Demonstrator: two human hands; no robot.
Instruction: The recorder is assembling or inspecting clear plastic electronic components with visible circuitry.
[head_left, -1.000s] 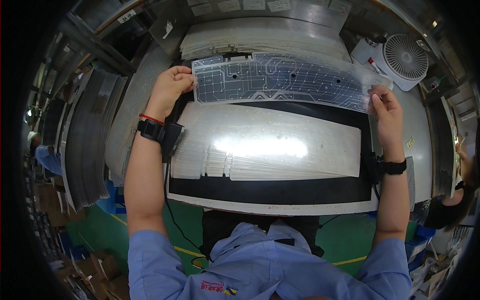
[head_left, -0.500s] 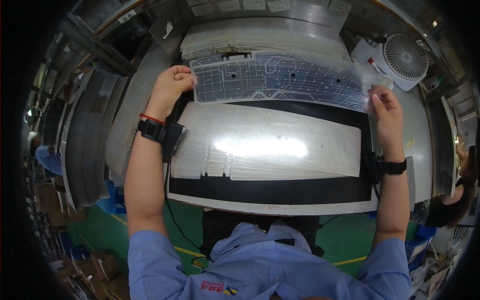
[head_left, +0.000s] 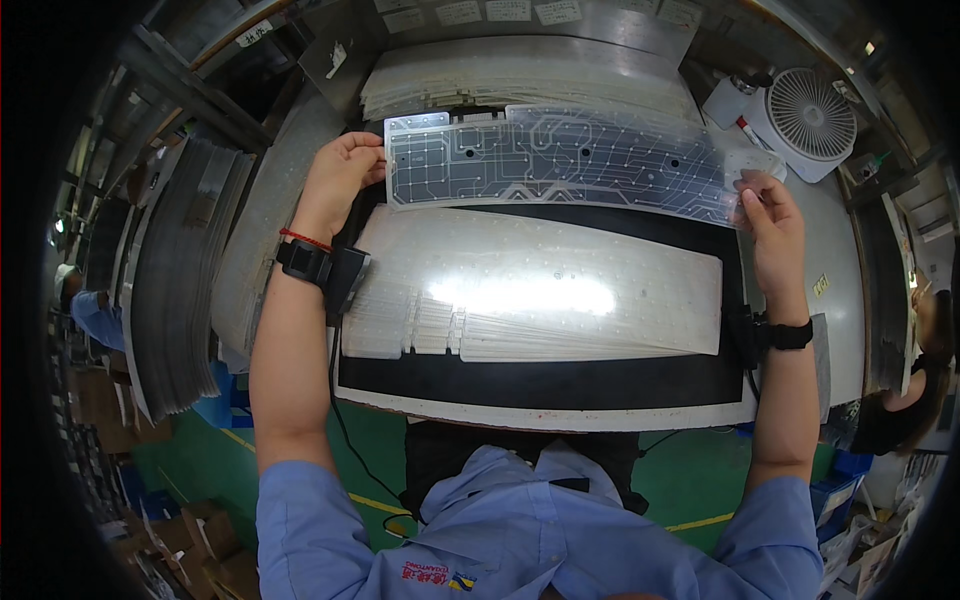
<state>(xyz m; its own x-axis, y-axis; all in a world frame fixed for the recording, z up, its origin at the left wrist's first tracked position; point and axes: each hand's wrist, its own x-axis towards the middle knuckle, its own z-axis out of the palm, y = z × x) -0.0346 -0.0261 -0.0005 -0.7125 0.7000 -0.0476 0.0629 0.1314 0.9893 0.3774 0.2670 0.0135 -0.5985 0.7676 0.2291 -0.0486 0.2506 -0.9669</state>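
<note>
A long clear keyboard membrane sheet point(head_left: 560, 160) with printed circuit lines is stretched between my two hands at the far side of the black mat. My left hand point(head_left: 347, 175) pinches its left edge between thumb and fingers. At the other end, my right hand point(head_left: 769, 208) grips the lower right corner, thumb on the near side. Nearer to me lies a fanned stack of similar translucent sheets point(head_left: 560, 275), its notched tabs stepped at the lower left and bright glare across its middle.
A black mat point(head_left: 560, 378) covers the table under the stack. Behind it rises another pile of sheets point(head_left: 530, 65). A white fan point(head_left: 811, 115) stands at the back right, and a rack of sheets point(head_left: 180, 270) at the left. A cable point(head_left: 345, 440) hangs beside my left forearm.
The left end of the membrane sheet has tilted and shifted slightly, with its upper left corner now catching light. My hands have hardly moved, and the stack lies as before.
</note>
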